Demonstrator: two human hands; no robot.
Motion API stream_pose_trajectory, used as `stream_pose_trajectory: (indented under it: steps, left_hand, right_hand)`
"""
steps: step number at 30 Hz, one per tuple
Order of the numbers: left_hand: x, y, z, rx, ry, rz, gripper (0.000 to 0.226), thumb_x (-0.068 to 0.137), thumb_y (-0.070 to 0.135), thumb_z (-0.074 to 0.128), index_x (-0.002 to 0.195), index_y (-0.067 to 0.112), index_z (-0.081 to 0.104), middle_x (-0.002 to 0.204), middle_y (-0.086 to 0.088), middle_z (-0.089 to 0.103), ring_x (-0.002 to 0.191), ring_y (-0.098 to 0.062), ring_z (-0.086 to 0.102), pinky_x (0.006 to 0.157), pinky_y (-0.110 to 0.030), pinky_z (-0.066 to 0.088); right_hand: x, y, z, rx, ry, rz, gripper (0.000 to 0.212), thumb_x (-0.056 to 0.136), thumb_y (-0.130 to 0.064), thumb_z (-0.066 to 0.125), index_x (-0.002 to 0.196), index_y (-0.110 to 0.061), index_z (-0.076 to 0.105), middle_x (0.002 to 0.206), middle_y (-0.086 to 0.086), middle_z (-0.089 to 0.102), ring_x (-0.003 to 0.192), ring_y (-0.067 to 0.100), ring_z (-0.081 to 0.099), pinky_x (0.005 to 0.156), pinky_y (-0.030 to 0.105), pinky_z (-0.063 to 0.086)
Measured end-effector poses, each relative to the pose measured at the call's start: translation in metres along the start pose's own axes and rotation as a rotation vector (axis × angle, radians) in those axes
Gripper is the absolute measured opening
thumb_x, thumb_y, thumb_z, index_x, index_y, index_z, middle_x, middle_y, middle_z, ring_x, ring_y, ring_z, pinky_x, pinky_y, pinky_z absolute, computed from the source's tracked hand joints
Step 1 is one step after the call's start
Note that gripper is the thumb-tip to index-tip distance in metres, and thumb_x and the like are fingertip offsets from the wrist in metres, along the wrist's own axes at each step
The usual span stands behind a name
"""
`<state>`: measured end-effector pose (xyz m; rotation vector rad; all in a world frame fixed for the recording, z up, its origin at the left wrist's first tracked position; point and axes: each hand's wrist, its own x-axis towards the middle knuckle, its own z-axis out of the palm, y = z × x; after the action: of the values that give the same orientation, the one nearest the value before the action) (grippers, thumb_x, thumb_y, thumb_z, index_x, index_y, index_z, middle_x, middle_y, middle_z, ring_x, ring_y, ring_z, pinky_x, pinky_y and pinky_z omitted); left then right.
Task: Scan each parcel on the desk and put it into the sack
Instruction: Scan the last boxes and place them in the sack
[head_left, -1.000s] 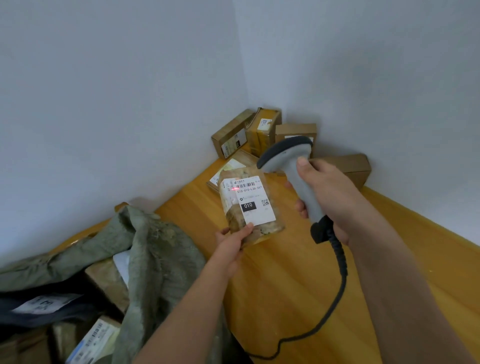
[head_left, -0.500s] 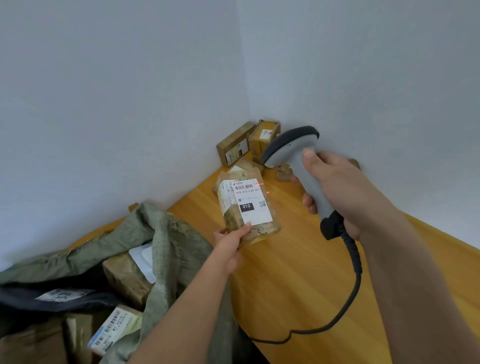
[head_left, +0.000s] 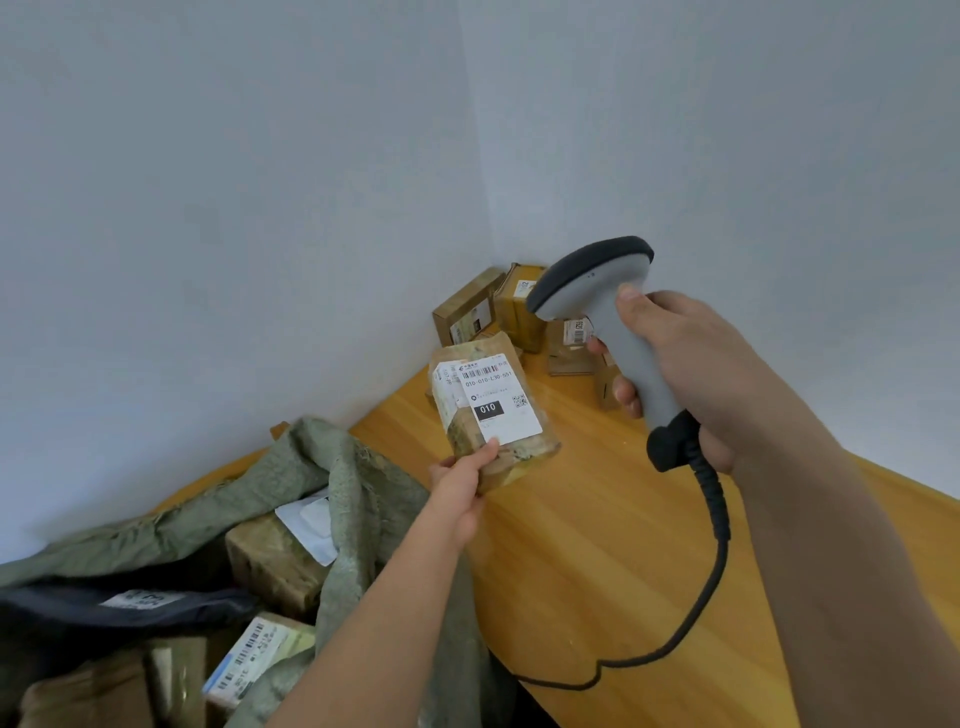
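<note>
At frame centre the left hand (head_left: 460, 480) pinches the parcel's (head_left: 493, 410) lower edge above the counter (head_left: 597, 545). The right hand (head_left: 691, 364) wraps the scanner (head_left: 602, 306) grip, upper right. The sack (head_left: 332, 483) gapes lower left.

Could not read the small print under the barcode on the held parcel's label (head_left: 493, 397), and lost that parcel's lower corner behind the left hand (head_left: 462, 475). Lost parts of the corner boxes (head_left: 519, 306) behind the scanner (head_left: 602, 296) and right hand (head_left: 691, 364). Saw the sack (head_left: 332, 478) cut off at the left and bottom edges, its parcels (head_left: 270, 566) half buried in folds
</note>
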<state>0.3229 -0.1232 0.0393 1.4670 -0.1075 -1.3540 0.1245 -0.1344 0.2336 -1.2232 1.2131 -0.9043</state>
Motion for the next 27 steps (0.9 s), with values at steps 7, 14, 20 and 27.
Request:
stream_pose_trajectory:
  steps: [7,14,20,27]
  left_hand:
    - [-0.046,0.050,-0.012,-0.141,-0.278,0.080,0.039,0.084,0.023,0.070,0.119,0.012,0.059,0.125,-0.014,0.063,0.115,-0.031,0.062,0.107,-0.045,0.044]
    - [-0.091,0.084,-0.082,-0.097,-0.381,0.171,0.042,0.083,0.026,0.070,0.122,0.013,0.062,0.135,-0.014,0.059,0.111,-0.032,0.064,0.107,-0.047,0.043]
    - [-0.140,0.102,-0.185,0.367,-0.199,0.183,0.067,0.071,0.042,0.076,0.127,0.018,0.048,0.124,-0.005,0.065,0.110,-0.026,0.066,0.100,-0.043,0.050]
    - [-0.195,0.054,-0.289,1.388,-0.046,-0.115,0.079,0.072,0.054,0.079,0.138,0.019,0.054,0.141,0.005,0.051,0.132,-0.017,0.044,0.110,-0.033,0.035]
  right_hand:
    - [0.023,0.029,0.037,0.044,0.080,0.057,0.051,0.080,-0.044,0.078,0.115,-0.012,0.056,0.083,0.008,0.058,0.059,0.013,0.052,0.050,0.026,0.047]
    - [0.013,0.039,0.112,0.132,-0.086,0.064,0.084,0.062,-0.047,0.089,0.124,-0.006,0.049,0.088,0.014,0.059,0.053,0.012,0.052,0.045,0.024,0.047]
    - [-0.011,0.040,0.179,0.119,-0.224,0.065,0.061,0.073,-0.041,0.084,0.117,-0.017,0.049,0.084,0.010,0.058,0.059,0.014,0.053,0.051,0.028,0.047]
    - [-0.042,0.053,0.252,0.017,-0.340,0.070,0.073,0.071,-0.042,0.084,0.125,-0.010,0.046,0.084,0.009,0.059,0.056,0.014,0.055,0.050,0.027,0.047]
